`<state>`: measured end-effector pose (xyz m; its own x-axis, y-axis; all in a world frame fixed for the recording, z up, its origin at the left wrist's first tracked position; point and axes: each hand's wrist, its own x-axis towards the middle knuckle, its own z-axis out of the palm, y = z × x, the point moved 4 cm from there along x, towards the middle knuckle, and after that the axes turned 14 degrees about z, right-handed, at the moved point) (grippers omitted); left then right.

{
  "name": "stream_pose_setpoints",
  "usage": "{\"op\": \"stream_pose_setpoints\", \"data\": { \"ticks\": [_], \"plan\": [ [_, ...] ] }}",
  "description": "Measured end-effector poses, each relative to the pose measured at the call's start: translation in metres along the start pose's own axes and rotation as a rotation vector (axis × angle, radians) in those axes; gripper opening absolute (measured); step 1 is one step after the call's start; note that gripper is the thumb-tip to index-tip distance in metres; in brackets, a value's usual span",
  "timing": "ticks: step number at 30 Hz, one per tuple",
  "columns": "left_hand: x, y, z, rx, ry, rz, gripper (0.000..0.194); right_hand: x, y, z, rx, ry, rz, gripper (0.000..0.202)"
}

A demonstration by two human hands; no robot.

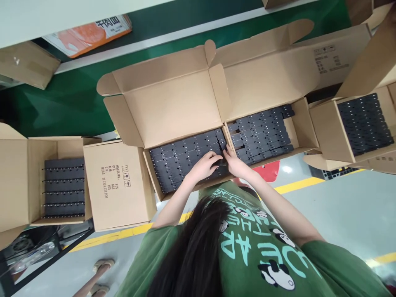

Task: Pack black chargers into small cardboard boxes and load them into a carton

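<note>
An open cardboard box point(149, 173) in the middle holds rows of flat black pieces point(185, 152). Over its right end, my left hand point(204, 166) has its fingers bent around the edge of a black piece, with thumb and forefinger close together. Beside it my right hand point(231, 160) touches the black pieces near the box's right wall, fingertips pointing away from me. What lies between the two hands is small and partly hidden. Directly to the right, a second open box point(309, 121) holds more black pieces point(262, 134), with gaps in its left rows.
Further right stands another box point(329, 132) of black pieces. At the left are a closed printed carton point(119, 185) and an open box point(57, 148) with black rows. Raised flaps point(173, 103) stand behind the middle box. Another person's feet point(103, 264) show at lower left.
</note>
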<state>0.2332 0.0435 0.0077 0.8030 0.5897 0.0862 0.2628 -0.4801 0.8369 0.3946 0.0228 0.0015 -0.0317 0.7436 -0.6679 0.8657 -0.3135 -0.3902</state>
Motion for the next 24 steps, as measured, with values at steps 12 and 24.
{"op": "stream_pose_setpoints", "data": {
  "ticks": [12,24],
  "plan": [
    [0.07,-0.01,0.009,0.086,-0.473,0.362,0.053,-0.137,0.139,-0.057,0.608,0.581,0.221,0.038],
    [0.04,-0.038,0.025,0.553,-0.401,0.226,0.056,-0.132,0.395,-0.253,0.308,0.981,0.712,0.051]
  ]
}}
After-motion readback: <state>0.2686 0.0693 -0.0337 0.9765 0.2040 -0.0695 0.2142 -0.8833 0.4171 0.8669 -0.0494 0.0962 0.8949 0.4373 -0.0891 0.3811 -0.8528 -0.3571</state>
